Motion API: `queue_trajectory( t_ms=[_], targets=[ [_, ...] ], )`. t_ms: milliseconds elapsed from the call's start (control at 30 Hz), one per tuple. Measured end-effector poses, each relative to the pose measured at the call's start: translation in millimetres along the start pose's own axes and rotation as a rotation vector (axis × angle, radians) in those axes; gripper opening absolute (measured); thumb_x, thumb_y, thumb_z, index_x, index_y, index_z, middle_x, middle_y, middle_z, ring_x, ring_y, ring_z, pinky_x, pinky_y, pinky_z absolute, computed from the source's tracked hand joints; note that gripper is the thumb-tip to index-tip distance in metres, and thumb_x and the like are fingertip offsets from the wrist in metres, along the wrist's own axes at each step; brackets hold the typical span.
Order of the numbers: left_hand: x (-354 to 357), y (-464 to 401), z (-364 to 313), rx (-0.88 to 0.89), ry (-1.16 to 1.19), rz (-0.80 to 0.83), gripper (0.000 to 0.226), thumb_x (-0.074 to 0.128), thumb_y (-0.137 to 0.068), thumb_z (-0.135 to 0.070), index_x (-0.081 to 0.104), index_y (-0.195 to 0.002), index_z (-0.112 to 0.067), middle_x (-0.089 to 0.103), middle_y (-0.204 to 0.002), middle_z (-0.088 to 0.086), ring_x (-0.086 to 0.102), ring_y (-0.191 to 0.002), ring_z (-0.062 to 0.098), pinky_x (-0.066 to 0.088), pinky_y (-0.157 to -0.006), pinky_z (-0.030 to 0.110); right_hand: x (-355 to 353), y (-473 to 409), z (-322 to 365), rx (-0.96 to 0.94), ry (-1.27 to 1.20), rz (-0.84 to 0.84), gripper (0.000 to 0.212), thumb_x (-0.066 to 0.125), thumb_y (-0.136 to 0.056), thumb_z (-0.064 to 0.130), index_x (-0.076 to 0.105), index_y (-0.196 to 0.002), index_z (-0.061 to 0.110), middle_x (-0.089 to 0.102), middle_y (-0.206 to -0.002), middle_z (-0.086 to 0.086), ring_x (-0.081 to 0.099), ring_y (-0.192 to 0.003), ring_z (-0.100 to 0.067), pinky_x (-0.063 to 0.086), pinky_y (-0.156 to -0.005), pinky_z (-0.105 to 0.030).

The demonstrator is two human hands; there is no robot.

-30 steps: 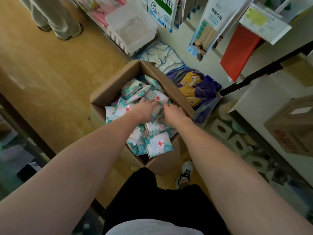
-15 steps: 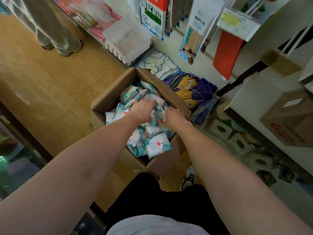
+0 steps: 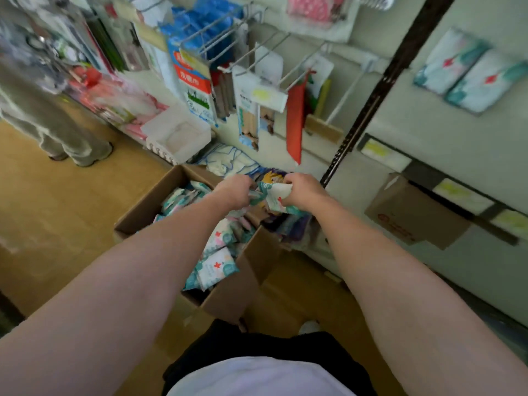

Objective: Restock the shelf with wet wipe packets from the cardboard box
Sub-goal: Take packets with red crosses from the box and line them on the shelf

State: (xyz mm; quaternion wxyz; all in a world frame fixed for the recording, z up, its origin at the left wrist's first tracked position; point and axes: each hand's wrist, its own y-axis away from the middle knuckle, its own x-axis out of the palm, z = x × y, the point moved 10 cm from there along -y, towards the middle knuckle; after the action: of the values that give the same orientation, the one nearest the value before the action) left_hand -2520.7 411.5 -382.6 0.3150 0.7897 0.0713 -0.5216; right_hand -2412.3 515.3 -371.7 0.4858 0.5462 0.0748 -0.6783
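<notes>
Head cam, motion-blurred. I see both hands raised above the far end of the cardboard box [image 3: 228, 292], gripping a bunch of wet wipe packets [image 3: 274, 197] between them. Left hand [image 3: 235, 191] has its fingers curled round the left side of the bunch. Right hand [image 3: 304, 190] has its fingers curled over the top right side, knuckles toward camera. I can't tell how many packets are in the bunch; at least 1 white one with a red cross and teal leaf print faces me.

Box sits on the wood floor [image 3: 57, 218] at about 11 o'clock from my black shorts [image 3: 257, 344], flaps open, with more packets [image 3: 217, 264] of the same print piled loose inside.

2 matching packets [image 3: 468, 78] lie side by side, touching, on the pale shelf [image 3: 428, 132] at 2 o'clock, well apart from the hands. A second, smaller brown box [image 3: 414, 212] sits lower on that shelf unit at 3 o'clock.

Hooks with hanging goods [image 3: 248, 110] at 12 o'clock, a red hanging pack [image 3: 295, 121] just right of them. White plastic bin [image 3: 177, 135] beside the box's far corner. Another person's legs [image 3: 65, 138] at 10 o'clock.
</notes>
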Motion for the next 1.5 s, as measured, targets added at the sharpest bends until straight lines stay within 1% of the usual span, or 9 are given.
queue_trajectory(
  t_ms=[200, 300, 400, 633, 933, 1033, 1133, 1333, 1500],
  targets=[
    [-58.6, -5.5, -91.5, 0.078, 0.056, -0.135, 0.010, 0.068, -0.083, -0.014, 0.063, -0.091, -0.012, 0.065, -0.095, 0.015, 0.051, -0.077, 0.024, 0.038, -0.064, 0.030, -97.8, 38.8, -47.4, -0.021, -0.159, -0.218, 0.040, 0.083, -0.073, 0.024, 0.058, -0.104, 0.022, 0.062, -0.101, -0.002, 0.058, -0.088, -0.023, 0.051, -0.073, -0.037],
    [-87.7, -6.1, -136.5, 0.105, 0.046, -0.186, 0.013, 0.069, -0.084, -0.018, 0.064, -0.094, -0.013, 0.060, -0.092, 0.006, 0.053, -0.081, 0.023, 0.041, -0.067, 0.030, -143.0, 57.0, -69.5, -0.035, -0.197, -0.324, 0.040, 0.082, -0.073, 0.028, 0.055, -0.101, 0.020, 0.061, -0.095, -0.001, 0.059, -0.083, -0.022, 0.052, -0.071, -0.038],
    [-115.5, -10.8, -170.7, 0.105, 0.071, -0.271, 0.030, 0.073, -0.082, -0.019, 0.068, -0.111, -0.015, 0.066, -0.109, 0.006, 0.062, -0.098, 0.026, 0.051, -0.083, 0.032, -184.1, 73.3, -92.4, -0.052, -0.248, -0.404, 0.031, 0.082, -0.073, 0.030, 0.063, -0.091, 0.013, 0.063, -0.086, -0.003, 0.058, -0.077, -0.022, 0.042, -0.060, -0.033],
    [-173.7, -1.6, -261.1, 0.190, 0.089, -0.403, 0.020, 0.071, -0.081, -0.013, 0.068, -0.100, -0.007, 0.064, -0.091, 0.010, 0.057, -0.082, 0.025, 0.043, -0.069, 0.029, -245.5, 118.1, -153.6, -0.059, -0.482, -0.532, 0.019, 0.075, -0.078, 0.020, 0.062, -0.078, 0.005, 0.059, -0.073, -0.006, 0.052, -0.063, -0.018, 0.033, -0.056, -0.030],
    [-178.0, -5.8, -369.3, 0.273, 0.142, -0.417, 0.023, 0.080, -0.077, -0.022, 0.070, -0.095, -0.010, 0.068, -0.090, 0.007, 0.062, -0.082, 0.024, 0.050, -0.070, 0.031, -290.9, 168.9, -231.2, -0.008, -0.488, -0.654, 0.025, 0.069, -0.083, 0.020, 0.068, -0.107, 0.013, 0.067, -0.099, -0.001, 0.062, -0.081, -0.015, 0.044, -0.057, -0.023],
    [-170.6, -5.8, -397.8, 0.303, 0.179, -0.420, 0.026, 0.081, -0.077, -0.020, 0.069, -0.095, -0.006, 0.066, -0.089, 0.007, 0.060, -0.080, 0.022, 0.051, -0.072, 0.031, -298.7, 181.1, -260.6, 0.039, -0.498, -0.667, 0.019, 0.072, -0.081, 0.021, 0.070, -0.099, 0.015, 0.068, -0.088, 0.003, 0.062, -0.073, -0.011, 0.040, -0.051, -0.019],
    [-162.5, -9.8, -420.4, 0.339, 0.218, -0.387, 0.024, 0.084, -0.074, -0.020, 0.068, -0.090, -0.015, 0.065, -0.086, 0.003, 0.056, -0.072, 0.014, 0.043, -0.060, 0.020, -302.9, 190.3, -280.0, 0.075, -0.471, -0.666, 0.010, 0.072, -0.082, 0.019, 0.065, -0.088, 0.021, 0.061, -0.074, 0.009, 0.059, -0.066, -0.008, 0.037, -0.048, -0.018],
    [-144.3, -29.2, -450.6, 0.394, 0.168, -0.305, 0.027, 0.084, -0.074, -0.020, 0.059, -0.079, -0.012, 0.053, -0.073, -0.003, 0.049, -0.070, 0.016, 0.033, -0.055, 0.023, -305.0, 184.8, -306.7, 0.144, -0.322, -0.641, 0.022, 0.081, -0.078, 0.022, 0.068, -0.094, 0.013, 0.067, -0.091, -0.004, 0.063, -0.082, -0.021, 0.047, -0.062, -0.029],
    [-134.3, -59.0, -461.8, 0.451, 0.128, -0.256, 0.034, 0.079, -0.079, -0.015, 0.063, -0.108, -0.005, 0.060, -0.099, 0.008, 0.053, -0.086, 0.023, 0.038, -0.070, 0.029, -302.8, 169.2, -319.6, 0.171, -0.173, -0.592, 0.026, 0.077, -0.080, 0.018, 0.066, -0.103, 0.015, 0.069, -0.103, -0.007, 0.064, -0.088, -0.024, 0.053, -0.072, -0.038]
  ],
)
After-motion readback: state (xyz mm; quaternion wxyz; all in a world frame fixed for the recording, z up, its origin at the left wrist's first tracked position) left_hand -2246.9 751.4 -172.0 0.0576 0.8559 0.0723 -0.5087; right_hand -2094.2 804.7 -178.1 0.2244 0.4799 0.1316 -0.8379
